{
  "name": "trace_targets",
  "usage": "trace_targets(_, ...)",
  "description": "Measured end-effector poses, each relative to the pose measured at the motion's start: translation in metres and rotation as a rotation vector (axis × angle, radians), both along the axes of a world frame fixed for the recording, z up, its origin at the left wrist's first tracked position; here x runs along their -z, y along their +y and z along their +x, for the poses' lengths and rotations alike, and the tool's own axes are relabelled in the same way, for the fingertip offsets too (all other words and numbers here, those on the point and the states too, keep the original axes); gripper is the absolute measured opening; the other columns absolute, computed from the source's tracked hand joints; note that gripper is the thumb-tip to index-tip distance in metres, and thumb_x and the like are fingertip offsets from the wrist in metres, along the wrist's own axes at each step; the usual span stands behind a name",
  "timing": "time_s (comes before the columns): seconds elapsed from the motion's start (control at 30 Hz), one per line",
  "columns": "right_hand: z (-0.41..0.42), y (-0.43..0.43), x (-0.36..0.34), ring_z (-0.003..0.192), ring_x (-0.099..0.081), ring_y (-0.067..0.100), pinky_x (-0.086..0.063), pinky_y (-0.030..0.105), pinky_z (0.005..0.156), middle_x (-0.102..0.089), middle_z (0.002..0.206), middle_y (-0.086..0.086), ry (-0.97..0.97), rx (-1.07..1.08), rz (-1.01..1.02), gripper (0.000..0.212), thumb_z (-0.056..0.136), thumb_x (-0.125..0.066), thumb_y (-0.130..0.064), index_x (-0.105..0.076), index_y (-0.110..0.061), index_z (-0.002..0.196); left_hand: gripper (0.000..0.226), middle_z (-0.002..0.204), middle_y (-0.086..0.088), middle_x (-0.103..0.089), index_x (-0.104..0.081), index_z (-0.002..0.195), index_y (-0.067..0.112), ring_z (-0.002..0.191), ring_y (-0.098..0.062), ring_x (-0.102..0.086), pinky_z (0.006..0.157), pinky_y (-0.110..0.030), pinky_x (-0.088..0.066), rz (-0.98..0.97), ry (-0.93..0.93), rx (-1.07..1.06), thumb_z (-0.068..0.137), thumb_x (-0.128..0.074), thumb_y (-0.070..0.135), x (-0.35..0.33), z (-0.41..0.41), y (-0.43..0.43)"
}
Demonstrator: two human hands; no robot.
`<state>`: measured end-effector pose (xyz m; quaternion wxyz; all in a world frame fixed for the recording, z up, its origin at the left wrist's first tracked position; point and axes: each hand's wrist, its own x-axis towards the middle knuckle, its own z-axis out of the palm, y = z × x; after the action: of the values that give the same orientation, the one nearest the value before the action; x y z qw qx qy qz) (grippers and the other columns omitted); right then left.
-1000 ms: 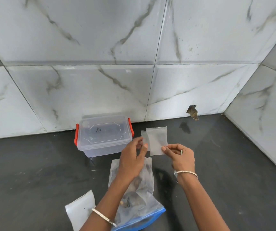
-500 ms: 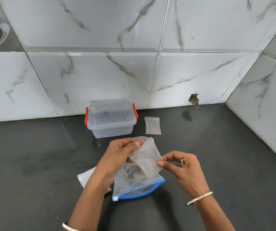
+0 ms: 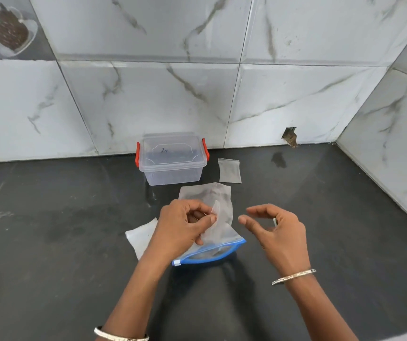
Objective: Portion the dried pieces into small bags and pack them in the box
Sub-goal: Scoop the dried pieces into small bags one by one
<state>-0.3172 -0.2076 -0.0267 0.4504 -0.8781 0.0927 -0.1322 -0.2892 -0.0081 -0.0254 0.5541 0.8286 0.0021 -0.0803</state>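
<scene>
Dark bench: a small bag is pinched by the left hand; the right hand, beside it, is held open, empty; the box is beyond both.

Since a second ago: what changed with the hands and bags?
One small bag was laid flat right of the box. The right hand let go of the other small bag and now is open; the left hand holds it alone. Box stayed closed.

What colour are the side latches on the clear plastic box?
Orange-red latches on both short sides of the box, seen in the head view.
</scene>
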Motion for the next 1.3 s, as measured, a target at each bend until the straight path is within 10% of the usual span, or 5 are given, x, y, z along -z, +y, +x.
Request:
trace_targets(0.47,-0.014,0.036,0.0,0.05,-0.048,-0.004,-0.034,0.007,0.053,-0.068,0.083,-0.011,-0.165,-0.052,-0.102,0.023,0.081,-0.077,-0.015,-0.056,-0.025,0.077,0.014,0.09,0.007,-0.075,-0.072,0.107,0.024,0.062,0.001,-0.071,0.064,-0.02,-0.061,0.172,-0.495,-0.132,0.095,-0.069,0.016,0.017,-0.034,-0.031)
trace_targets(0.73,-0.017,0.042,0.004,0.071,-0.07,0.016,-0.054,0.024,0.06,-0.063,0.131,0.0,-0.157,-0.138,-0.493,0.018,0.089,-0.068,-0.017,-0.073,-0.029,0.102,0.018,0.098,0.001,-0.075,-0.072,0.108,0.017,0.071,-0.008,-0.071,0.073,-0.01,-0.054,0.302,-0.681,-0.135,0.092,-0.071,0.009,0.019,-0.033,-0.036)
trace_targets(0.87,-0.015,0.036,0.001,0.069,-0.053,0.014,-0.032,0.017,0.051,-0.056,0.092,-0.007,0.106,-0.33,-0.536,0.028,0.104,-0.028,-0.042,-0.052,-0.036,0.117,0.013,0.086,0.002,-0.071,-0.072,0.1,0.015,0.062,-0.01,-0.065,0.059,-0.014,-0.05,0.418,-0.795,-0.145,0.088,-0.068,0.014,0.021,-0.032,-0.037)
trace_targets(1.1,-0.012,0.026,-0.003,0.085,-0.058,0.005,-0.045,0.015,0.07,-0.06,0.105,-0.017,0.121,-0.609,-0.488,0.053,0.093,-0.027,-0.069,-0.062,-0.036,0.117,0.018,0.09,0.004,-0.073,-0.078,0.102,0.018,0.068,-0.011,-0.067,0.063,-0.031,-0.061,0.408,-0.662,-0.197,0.088,-0.072,0.007,0.019,-0.021,-0.013)
trace_targets(1.3,-0.006,0.024,-0.006,0.093,-0.064,0.012,-0.043,0.013,0.072,-0.068,0.107,-0.011,0.074,-0.615,-0.54,0.024,0.099,-0.049,-0.037,-0.068,-0.029,0.112,0.024,0.094,0.018,-0.069,-0.078,0.104,0.033,0.078,-0.009,-0.063,0.067,-0.014,-0.048,0.114,-0.428,-0.016,0.082,-0.068,0.032,0.009,-0.017,0.004)
